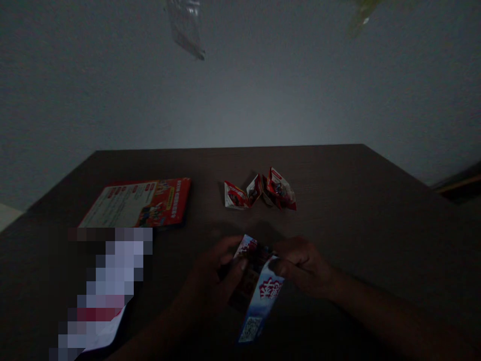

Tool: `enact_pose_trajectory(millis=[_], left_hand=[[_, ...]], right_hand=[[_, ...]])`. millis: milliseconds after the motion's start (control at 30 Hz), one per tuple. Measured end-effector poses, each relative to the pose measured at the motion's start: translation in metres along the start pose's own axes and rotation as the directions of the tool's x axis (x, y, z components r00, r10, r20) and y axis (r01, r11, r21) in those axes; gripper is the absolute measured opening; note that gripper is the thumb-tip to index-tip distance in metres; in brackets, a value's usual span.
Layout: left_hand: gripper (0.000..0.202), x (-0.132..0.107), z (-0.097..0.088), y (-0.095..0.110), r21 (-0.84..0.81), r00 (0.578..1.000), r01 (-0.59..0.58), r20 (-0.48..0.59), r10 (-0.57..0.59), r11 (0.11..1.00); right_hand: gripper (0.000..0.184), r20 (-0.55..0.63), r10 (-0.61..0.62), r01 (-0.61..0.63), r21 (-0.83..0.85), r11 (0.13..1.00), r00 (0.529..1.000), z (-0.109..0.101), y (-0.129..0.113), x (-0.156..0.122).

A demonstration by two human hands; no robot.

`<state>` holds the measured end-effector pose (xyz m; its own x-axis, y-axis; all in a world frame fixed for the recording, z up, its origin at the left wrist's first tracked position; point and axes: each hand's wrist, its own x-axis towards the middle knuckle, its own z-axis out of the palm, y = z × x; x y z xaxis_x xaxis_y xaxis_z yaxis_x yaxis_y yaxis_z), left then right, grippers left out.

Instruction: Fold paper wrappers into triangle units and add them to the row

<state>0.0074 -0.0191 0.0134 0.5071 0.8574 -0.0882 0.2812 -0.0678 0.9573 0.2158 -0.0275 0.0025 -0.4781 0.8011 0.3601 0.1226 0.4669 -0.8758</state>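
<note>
Between my two hands is a folded printed leaflet [268,288], with a pale blue panel carrying red-and-white lettering and a QR code at its lower end. My left hand [225,268] grips its left side, thumb pressed on a dark brown panel. On the other side, my right hand [302,265] pinches the upper right edge between thumb and fingers. Farther back, a red and white zigzag-folded paper strip [259,190] stands on the table, apart from both hands. Dim light hides the fine print.
A red printed booklet or flat box [165,205] lies at the left of the dark wooden table [338,175]. Nearer me, a blurred-out pale item [108,291] covers the lower left. Behind the table rises a grey wall [263,75] with a clear plastic bag [186,27] on it.
</note>
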Motion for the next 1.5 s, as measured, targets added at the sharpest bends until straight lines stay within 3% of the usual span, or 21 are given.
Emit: enact_pose_trajectory(millis=[67,233,367,533,867,1033,1200,1367,1500], left_hand=[[0.021,0.0004,0.0005,0.002,0.088,1.0,0.015,-0.019,-0.013,0.996],[0.032,-0.0007,-0.0012,0.0045,0.187,0.995,-0.014,-0.09,0.032,0.982],[0.038,-0.0034,-0.0042,0.0038,0.173,0.992,-0.111,-0.047,0.121,0.979],[0.032,-0.006,-0.0052,0.0041,0.225,0.981,-0.195,0.051,0.189,0.955],[0.029,-0.0032,-0.0001,0.0026,0.391,0.984,-0.166,0.01,0.175,0.906],[0.029,-0.0062,-0.0008,0.0054,0.363,0.978,-0.207,0.075,0.192,0.909],[0.014,-0.0089,0.0001,0.0074,0.338,0.956,-0.279,0.185,0.227,0.899],[0.022,-0.0086,0.0028,0.0033,0.444,0.966,-0.256,0.159,0.206,0.859],[0.021,-0.0068,0.0023,0.0039,0.4,0.979,-0.202,0.114,0.171,0.894]], right_hand=[[0.049,0.045,-0.005,0.005,-0.002,1.0,0.999,-0.0005,0.0013,0.0004],[0.051,0.045,0.001,0.001,-0.044,0.999,0.999,-0.0011,-0.0002,0.0023],[0.053,-0.001,0.001,-0.001,-0.123,0.992,1.0,-0.001,-0.002,0.0032],[0.051,0.027,0.004,-0.001,-0.128,0.992,1.0,-0.0006,-0.0018,0.0037],[0.048,0.007,0.005,-0.004,-0.147,0.989,1.0,-0.0002,-0.0022,0.0036],[0.048,-0.018,-0.002,-0.002,-0.202,0.979,1.0,0.0007,-0.002,0.0037],[0.051,-0.096,-0.039,0.012,-0.263,0.965,0.995,0.0022,-0.0011,0.0046],[0.05,-0.125,-0.015,-0.022,-0.289,0.957,0.992,0.0014,-0.0004,0.0027],[0.039,-0.135,0.013,-0.043,-0.223,0.974,0.991,0.0009,-0.0036,0.0007]])
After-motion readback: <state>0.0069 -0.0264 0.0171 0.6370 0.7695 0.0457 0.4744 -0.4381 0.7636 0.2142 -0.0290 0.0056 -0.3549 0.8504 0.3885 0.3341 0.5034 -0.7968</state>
